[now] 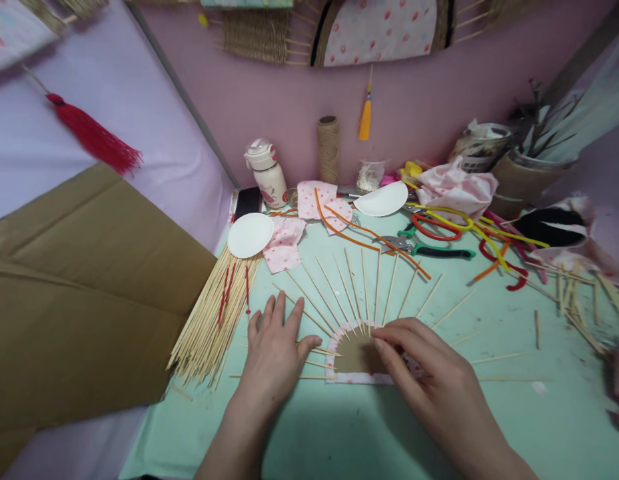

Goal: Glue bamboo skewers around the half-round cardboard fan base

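1. You've got a brown cardboard half-disc with a pink-and-white fabric rim (356,359) flat on the bench (329,433), between your hands, straight edge toward you. Work off that straight edge as the reference; don't let it twist.
2. Thin pale wooden sticks (378,287) fan out around its curve, inner ends lying over the rim and cardboard. Overlap looks uneven on the left, some ends deeper than others. I'd match depth and aim each stick at the middle of the straight edge.
3. Right hand (432,367): thumb and index nearly together over the top of the curve, at the inner stick ends. Can't tell if anything is pinched. Best to press straight down there; sideways force would skew the neighbours.
4. Left hand (274,347): open, fingers spread, palm down over the left-hand sticks, no grip visible. Light pressure is enough; lean hard and those sticks could roll or lever up the rim.
5. Check gaps at the outer tips, where small angle errors show most.
6. Loose pale stick bundle (204,327) lies left of your left hand. Watch that wrist.
7. Green-and-black-handled cutters (444,253) and bent orange stems (339,230) sit beyond the fan, close to the far tips. Mind snags.
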`<action>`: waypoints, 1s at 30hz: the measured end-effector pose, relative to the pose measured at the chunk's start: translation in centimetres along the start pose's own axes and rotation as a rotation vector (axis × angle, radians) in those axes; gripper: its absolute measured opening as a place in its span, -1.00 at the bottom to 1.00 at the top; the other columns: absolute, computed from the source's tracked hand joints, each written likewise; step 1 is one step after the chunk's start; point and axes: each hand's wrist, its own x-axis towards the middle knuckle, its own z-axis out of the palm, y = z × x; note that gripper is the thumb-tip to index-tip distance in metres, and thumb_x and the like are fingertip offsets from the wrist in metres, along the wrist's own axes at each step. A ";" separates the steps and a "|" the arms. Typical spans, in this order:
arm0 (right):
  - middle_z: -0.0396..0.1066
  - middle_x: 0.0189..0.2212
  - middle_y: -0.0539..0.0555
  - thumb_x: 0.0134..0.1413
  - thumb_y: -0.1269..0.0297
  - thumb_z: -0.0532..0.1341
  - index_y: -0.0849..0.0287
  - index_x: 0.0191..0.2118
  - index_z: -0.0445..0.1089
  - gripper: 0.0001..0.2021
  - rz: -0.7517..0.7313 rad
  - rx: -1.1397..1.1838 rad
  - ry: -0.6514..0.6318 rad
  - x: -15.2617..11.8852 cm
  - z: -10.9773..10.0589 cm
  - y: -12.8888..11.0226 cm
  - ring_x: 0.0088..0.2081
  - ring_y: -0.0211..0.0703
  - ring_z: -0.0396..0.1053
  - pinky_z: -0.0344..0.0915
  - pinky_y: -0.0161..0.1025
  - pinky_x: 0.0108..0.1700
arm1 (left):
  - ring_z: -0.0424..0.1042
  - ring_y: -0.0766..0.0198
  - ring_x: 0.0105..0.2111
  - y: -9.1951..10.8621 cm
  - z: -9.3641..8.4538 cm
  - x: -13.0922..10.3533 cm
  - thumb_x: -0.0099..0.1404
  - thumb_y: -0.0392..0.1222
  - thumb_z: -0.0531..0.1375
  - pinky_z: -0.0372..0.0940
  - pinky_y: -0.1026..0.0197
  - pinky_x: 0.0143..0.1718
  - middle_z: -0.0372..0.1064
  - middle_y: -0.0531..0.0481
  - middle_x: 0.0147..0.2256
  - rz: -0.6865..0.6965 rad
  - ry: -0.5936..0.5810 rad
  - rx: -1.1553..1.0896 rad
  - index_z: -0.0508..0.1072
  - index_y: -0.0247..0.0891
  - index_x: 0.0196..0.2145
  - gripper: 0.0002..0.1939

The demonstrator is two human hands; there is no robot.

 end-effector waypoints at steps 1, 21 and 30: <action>0.45 -0.29 0.04 0.32 0.35 0.14 0.11 -0.21 0.43 -0.88 -0.004 -0.001 0.001 0.0 0.0 0.0 -0.24 -0.21 0.43 0.35 -0.30 -0.23 | -0.09 -0.13 0.40 0.0 0.0 0.0 0.40 0.11 0.13 -0.05 -0.27 0.32 -0.09 -0.27 0.41 0.001 0.002 0.001 0.16 -0.09 0.36 -0.35; 0.45 -0.28 0.04 0.31 0.37 0.15 0.11 -0.22 0.44 -0.88 -0.017 0.017 -0.016 0.0 -0.3 -0.2 -0.24 -0.21 0.44 0.36 -0.30 -0.24 | 0.34 -0.09 0.14 -2.8 0.4 -5.2 0.43 -0.02 0.08 0.24 -0.21 0.07 0.36 -0.25 0.16 0.094 0.292 -0.064 0.38 -0.20 0.17 -0.57; 0.44 -0.27 0.04 0.32 0.34 0.15 0.09 -0.22 0.43 -0.88 -0.002 0.014 -0.010 -0.5 0.2 0.2 -0.23 -0.19 0.42 0.35 -0.27 -0.21 | 0.38 0.00 0.03 -2.9 1.1 -5.4 0.46 -0.18 -0.01 0.19 -0.14 0.04 0.44 -0.16 -0.02 0.032 0.277 -0.179 0.48 -0.18 -0.05 -0.71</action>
